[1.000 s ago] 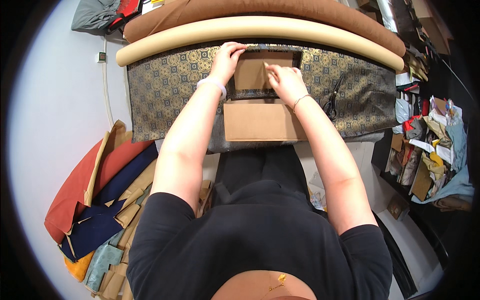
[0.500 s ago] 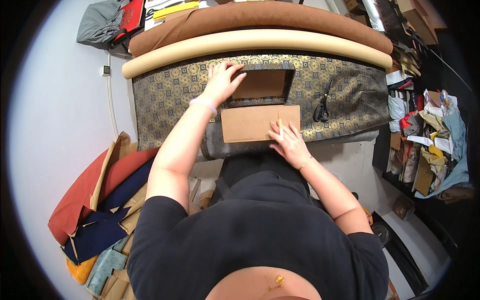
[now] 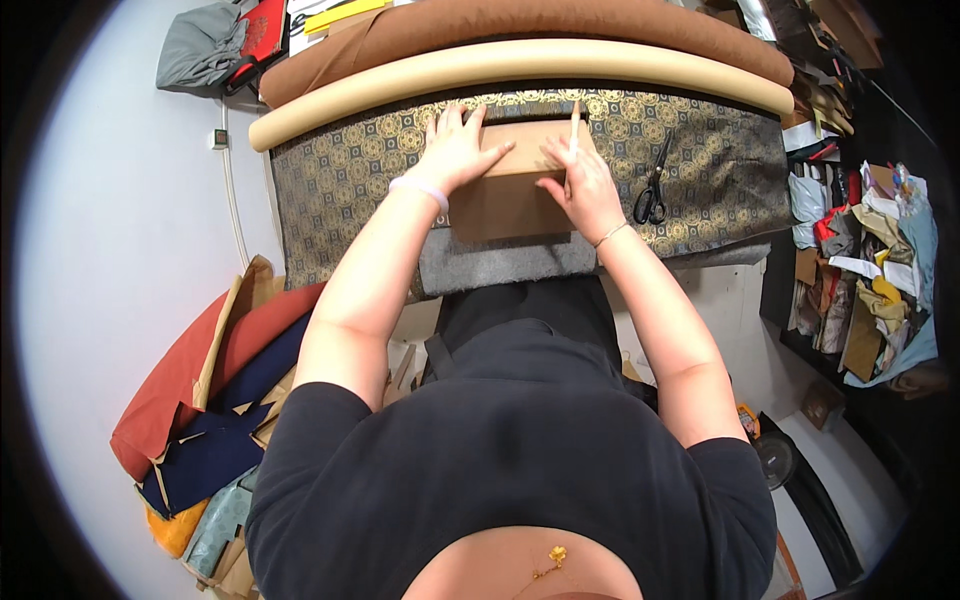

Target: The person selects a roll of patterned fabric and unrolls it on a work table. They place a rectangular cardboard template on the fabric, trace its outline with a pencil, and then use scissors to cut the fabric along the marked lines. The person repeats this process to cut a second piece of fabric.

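Note:
A tan cardboard box [image 3: 510, 208] rests on black-and-gold patterned fabric [image 3: 345, 190] in front of me, its front side in shadow. My left hand [image 3: 455, 148] lies on the box's left part, fingers spread and thumb along the top. At the right edge of the box is my right hand [image 3: 583, 185], with a slim pale pen-like stick [image 3: 575, 128] pointing away from me between its fingers. Black scissors [image 3: 651, 190] lie on the fabric to the right of that hand.
A cream roll [image 3: 520, 62] and a thick brown fabric roll [image 3: 520, 30] run across the far side. Grey cloth [image 3: 505, 262] shows at the near edge. Folded red fabric [image 3: 180, 375] leans at the left. Shelves at the right hold a pile of scraps [image 3: 880, 260].
The box has been turned: its dark-edged opening, seen before, is now hidden. My right hand has moved away from me with the stick; my left hand has shifted right onto the box.

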